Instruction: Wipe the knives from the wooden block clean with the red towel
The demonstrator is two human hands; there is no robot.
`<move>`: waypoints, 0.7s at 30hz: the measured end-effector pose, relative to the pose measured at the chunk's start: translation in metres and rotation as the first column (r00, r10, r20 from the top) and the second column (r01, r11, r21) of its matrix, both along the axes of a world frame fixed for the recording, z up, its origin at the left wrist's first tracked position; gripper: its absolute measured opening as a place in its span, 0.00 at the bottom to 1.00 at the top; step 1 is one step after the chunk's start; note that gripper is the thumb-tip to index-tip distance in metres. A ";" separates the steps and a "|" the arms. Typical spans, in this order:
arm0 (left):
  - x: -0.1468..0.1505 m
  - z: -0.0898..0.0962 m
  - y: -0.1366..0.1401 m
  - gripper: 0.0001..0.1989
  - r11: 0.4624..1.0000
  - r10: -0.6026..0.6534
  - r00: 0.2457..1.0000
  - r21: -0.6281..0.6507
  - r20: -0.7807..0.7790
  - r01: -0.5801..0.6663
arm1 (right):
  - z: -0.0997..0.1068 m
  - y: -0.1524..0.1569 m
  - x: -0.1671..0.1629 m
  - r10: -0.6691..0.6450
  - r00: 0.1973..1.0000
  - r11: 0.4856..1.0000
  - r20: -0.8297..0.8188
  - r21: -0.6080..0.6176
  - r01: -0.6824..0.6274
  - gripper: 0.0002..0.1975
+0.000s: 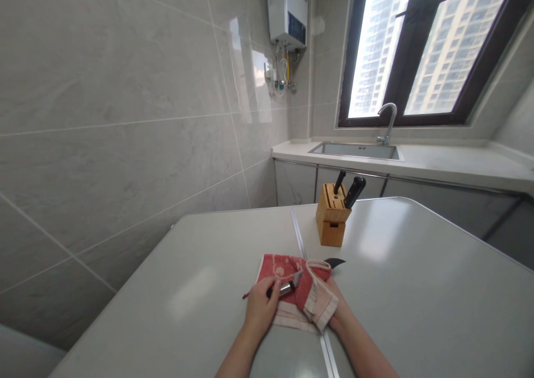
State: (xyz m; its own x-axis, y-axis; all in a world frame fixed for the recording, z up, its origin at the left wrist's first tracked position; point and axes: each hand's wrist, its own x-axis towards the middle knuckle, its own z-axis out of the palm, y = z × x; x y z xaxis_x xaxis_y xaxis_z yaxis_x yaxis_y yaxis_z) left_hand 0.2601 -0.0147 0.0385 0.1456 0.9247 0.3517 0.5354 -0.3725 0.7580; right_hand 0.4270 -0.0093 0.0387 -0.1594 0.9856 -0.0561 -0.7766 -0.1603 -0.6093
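My left hand [261, 305] is closed round the dark, metal-collared handle of a knife [287, 289], held low over the table. A red and pale pink patterned towel [280, 265] is folded over the middle of the blade. The dark, curved tip shows beyond the towel on the right. My right hand [336, 304] grips the towel around the blade, with most of its fingers hidden under the cloth. The rest of the towel spreads beneath the knife and my left hand.
Beyond the towel stands a wooden knife block [332, 234] with black-handled tools in its slots. A metal strip [297, 230] runs across the white table [200, 289]. Farther back are a counter with a sink [354, 151], a faucet [390, 123] and a window.
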 end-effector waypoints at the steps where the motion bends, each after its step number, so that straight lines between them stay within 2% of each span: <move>1: -0.001 0.000 0.000 0.16 1.000 0.012 1.000 0.000 0.005 -0.012 | 0.001 0.000 0.000 0.011 1.000 1.000 -0.005 -0.020 -0.011 0.10; 7: -0.004 -0.001 0.001 0.17 0.995 0.101 0.992 -0.013 0.078 -0.100 | 0.008 -0.004 0.002 -0.026 1.000 0.995 0.016 -0.092 0.027 0.11; 13: -0.006 -0.002 0.003 0.20 0.988 0.152 0.966 -0.027 0.211 -0.150 | 0.006 -0.004 0.005 -0.096 0.992 0.987 0.084 -0.122 0.106 0.12; 18: -0.010 -0.005 0.006 0.17 0.972 0.227 0.938 -0.007 0.262 -0.233 | 0.006 -0.003 0.004 -0.073 0.994 0.992 0.085 -0.101 0.082 0.08; 21: -0.011 -0.008 0.008 0.15 0.967 0.248 0.930 -0.011 0.272 -0.255 | 0.006 -0.002 0.003 -0.051 0.997 0.994 0.053 -0.095 0.055 0.10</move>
